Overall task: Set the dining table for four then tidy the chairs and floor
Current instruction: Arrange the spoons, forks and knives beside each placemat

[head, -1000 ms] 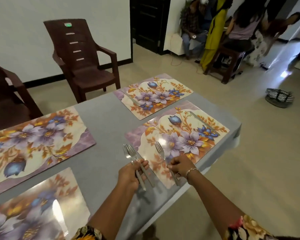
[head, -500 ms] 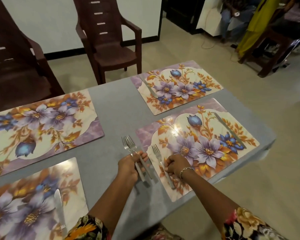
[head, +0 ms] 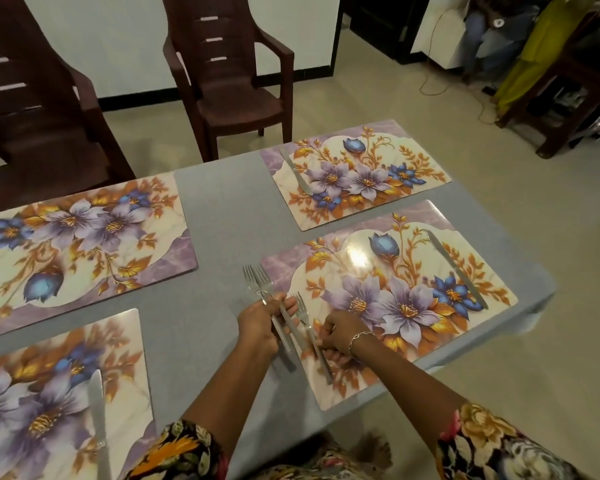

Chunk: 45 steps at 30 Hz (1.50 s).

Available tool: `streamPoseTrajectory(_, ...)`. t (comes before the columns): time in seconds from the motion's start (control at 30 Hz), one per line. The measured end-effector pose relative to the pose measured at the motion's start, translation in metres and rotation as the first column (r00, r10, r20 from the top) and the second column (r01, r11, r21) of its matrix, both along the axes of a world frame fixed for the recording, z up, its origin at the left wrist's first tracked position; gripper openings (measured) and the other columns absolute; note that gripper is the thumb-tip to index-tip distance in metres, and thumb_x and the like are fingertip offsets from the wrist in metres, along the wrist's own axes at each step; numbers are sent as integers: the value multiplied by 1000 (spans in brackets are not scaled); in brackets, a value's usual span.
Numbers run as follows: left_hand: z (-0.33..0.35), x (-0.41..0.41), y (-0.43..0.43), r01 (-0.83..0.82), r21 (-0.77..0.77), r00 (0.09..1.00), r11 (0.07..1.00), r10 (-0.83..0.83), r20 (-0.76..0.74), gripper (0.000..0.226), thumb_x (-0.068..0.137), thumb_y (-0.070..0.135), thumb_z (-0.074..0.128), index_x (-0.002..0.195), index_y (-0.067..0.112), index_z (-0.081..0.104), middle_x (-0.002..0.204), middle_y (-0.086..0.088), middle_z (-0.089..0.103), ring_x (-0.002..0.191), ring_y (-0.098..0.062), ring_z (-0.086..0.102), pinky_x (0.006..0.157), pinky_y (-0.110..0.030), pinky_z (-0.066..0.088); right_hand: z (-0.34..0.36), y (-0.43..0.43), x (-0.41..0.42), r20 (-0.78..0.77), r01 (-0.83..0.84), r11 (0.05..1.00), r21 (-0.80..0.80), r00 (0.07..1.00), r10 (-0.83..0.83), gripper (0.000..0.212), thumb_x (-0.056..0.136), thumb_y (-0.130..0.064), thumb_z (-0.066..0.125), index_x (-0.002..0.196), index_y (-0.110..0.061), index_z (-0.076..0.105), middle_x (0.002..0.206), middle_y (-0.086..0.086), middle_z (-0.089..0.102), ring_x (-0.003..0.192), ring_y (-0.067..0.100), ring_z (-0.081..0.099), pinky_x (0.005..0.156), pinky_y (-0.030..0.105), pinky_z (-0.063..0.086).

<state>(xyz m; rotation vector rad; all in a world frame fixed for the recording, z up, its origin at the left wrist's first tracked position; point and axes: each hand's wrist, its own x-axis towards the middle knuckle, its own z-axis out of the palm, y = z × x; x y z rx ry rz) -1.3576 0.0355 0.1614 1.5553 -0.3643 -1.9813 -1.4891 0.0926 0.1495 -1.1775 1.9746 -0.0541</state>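
The right hand (head: 340,332) lays one fork (head: 305,317) along the placemat's (head: 413,306) left edge, opposite the knife (head: 456,268), its curled fingers seemingly pinching the handle. Just left of the placemat, the left hand (head: 258,323) grips the spare forks (head: 261,285), ready for the other settings.

surface: grey table (head: 222,209) | on it: four floral placemats (head: 361,178) | spacing: apart

Both forearms reach forward, left hand (head: 260,323) gripping two forks (head: 257,282), right hand (head: 342,332) fingers (head: 327,333) pinching another fork (head: 300,303).
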Motion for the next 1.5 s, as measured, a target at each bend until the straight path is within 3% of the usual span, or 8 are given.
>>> streamPoseTrajectory(0.13, 1, -33, 11, 7, -8, 999, 1000, -8, -31, 19, 96, 4, 44, 89, 1, 61, 58, -7, 69, 70, -22, 63, 55, -29, 54, -6, 10, -30, 149, 120, 989, -81, 983, -107, 30, 83, -8, 52, 56, -17, 41, 69, 17, 58, 63, 29, 58, 66, 40, 52)
streamPoseTrajectory(0.27, 3, -99, 27, 44, -16, 994, 999, -45, -98, 25, 94, 3, 43, 77, 4, 60, 54, -9, 63, 47, -20, 60, 44, -25, 51, 6, 33, -89, 278, 271, 952, -143, 934, -224, 26, 84, -12, 57, 61, -17, 47, 63, 15, 63, 52, 22, 58, 54, 31, 51)
streamPoseTrajectory(0.5, 14, -261, 80, 150, -22, 956, 988, -151, -252, 28, 97, 6, 35, 75, 5, 52, 52, -10, 58, 40, -20, 57, 38, -22, 47, 36, 106, -234, 457, 475, 863, -172, 814, -358, 29, 88, -13, 60, 62, -13, 48, 56, 5, 55, 39, 8, 50, 40, 17, 42)
streamPoseTrajectory(0.7, 29, -384, 118, 298, -108, 935, 948, -313, -168, 26, 99, 5, 39, 79, 4, 55, 60, -9, 66, 65, -22, 61, 60, -32, 48, 49, 162, -351, 526, 657, 739, -149, 685, -503, 25, 91, -7, 55, 67, -12, 47, 59, 9, 53, 42, 11, 44, 40, 17, 38)
streamPoseTrajectory(0.8, 30, -433, 122, 325, -131, 925, 936, -344, -162, 26, 99, 7, 41, 79, 4, 57, 58, -6, 68, 55, -17, 66, 63, -33, 49, 54, 173, -398, 563, 705, 696, -136, 633, -532, 21, 90, -5, 54, 71, -10, 47, 60, 10, 52, 38, 9, 43, 39, 15, 35)
streamPoseTrajectory(1.07, 8, -571, 91, 246, -110, 945, 963, -264, -191, 19, 97, 6, 47, 83, 1, 59, 62, -9, 68, 75, -24, 63, 64, -34, 49, 46, 143, -544, 512, 630, 764, -141, 707, -488, 16, 90, -7, 55, 75, -10, 55, 63, 8, 59, 48, 13, 48, 46, 19, 41)
streamPoseTrajectory(1.3, 4, -698, 19, 133, -74, 969, 988, -145, -199, 22, 98, 7, 45, 80, 4, 57, 58, -6, 68, 53, -14, 68, 64, -32, 48, 47, 78, -678, 477, 523, 846, -106, 773, -418, 16, 89, -7, 55, 74, -13, 56, 64, 5, 60, 48, 10, 50, 50, 20, 41)
streamPoseTrajectory(1.5, 19, -770, -25, 62, -89, 981, 994, -77, -179, 20, 98, 5, 43, 86, 0, 58, 84, -16, 64, 77, -23, 62, 65, -33, 48, 52, 7, -759, 499, 499, 856, -139, 782, -375, 13, 89, -8, 56, 76, -12, 58, 64, 5, 61, 47, 9, 51, 49, 19, 42)
